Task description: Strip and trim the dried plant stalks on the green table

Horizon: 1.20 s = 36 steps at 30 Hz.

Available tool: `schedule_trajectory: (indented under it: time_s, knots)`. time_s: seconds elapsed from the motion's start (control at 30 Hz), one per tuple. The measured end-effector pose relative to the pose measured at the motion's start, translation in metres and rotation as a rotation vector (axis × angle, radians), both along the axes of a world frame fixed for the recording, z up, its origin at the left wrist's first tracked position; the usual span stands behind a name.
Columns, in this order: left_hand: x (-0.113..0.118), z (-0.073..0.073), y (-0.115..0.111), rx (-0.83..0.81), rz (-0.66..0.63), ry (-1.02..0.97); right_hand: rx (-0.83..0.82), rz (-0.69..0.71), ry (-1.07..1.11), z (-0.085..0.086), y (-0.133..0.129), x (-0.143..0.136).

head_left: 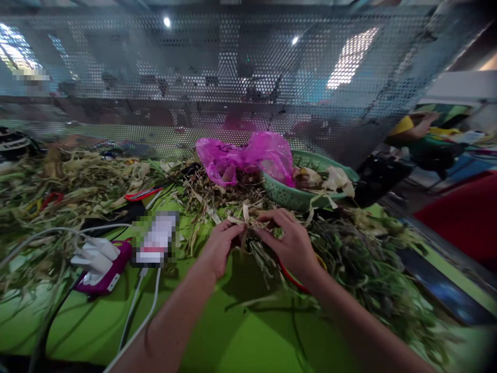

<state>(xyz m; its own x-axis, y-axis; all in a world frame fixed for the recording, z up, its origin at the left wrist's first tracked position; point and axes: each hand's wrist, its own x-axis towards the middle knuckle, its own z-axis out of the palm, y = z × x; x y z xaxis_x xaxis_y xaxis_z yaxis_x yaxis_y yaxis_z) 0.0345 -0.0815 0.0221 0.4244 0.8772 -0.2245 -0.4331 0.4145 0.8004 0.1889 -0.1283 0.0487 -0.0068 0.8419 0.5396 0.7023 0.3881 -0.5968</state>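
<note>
Dried pale plant strips (pixel 245 223) are pinched between both hands at the middle of the green table. My left hand (pixel 222 242) has its thumb and fingers closed on them from the left. From the right, my right hand (pixel 289 241) grips the same strips, its fingers bent. Greenish stems (pixel 264 261) hang below the fingers. Red and yellow handles (pixel 295 277) lie partly under my right hand. Just beyond the hands is a heap of short dry pieces (pixel 223 194), with a pink plastic bag (pixel 248 155) on it.
A green basket (pixel 285 196) holds dry husks. Plant material (pixel 361 259) spreads right, more (pixel 89 176) left. A purple power strip (pixel 103 277), a blurred-out phone (pixel 157 238) and white cables lie left. Behind stands a perforated metal panel (pixel 240 67). A person's arm (pixel 415 129) shows far right.
</note>
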Motion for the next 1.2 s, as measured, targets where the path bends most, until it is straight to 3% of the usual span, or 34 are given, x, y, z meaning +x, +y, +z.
schedule_trajectory:
  time_s: [0.1,0.2,0.47,0.63,0.9,1.2]
  knots:
    - [-0.001,0.0,0.001,0.029,0.009,0.059,0.109,0.119,-0.109,0.004,-0.002,-0.004]
    - [-0.001,0.0,0.001,0.046,0.02,0.068,0.052,0.218,-0.251,0.002,-0.002,-0.009]
    - [-0.001,0.004,-0.001,0.024,0.009,0.078,0.105,0.118,-0.476,-0.007,-0.001,-0.01]
    - [0.001,0.003,-0.002,0.053,-0.038,0.028,0.134,0.08,-0.315,-0.007,-0.003,-0.013]
    - [0.007,-0.003,-0.002,0.067,0.011,-0.043,0.032,0.144,-0.062,-0.01,-0.003,-0.014]
    - [0.002,0.007,-0.002,0.035,-0.094,-0.06,0.008,0.07,0.082,-0.006,-0.001,-0.012]
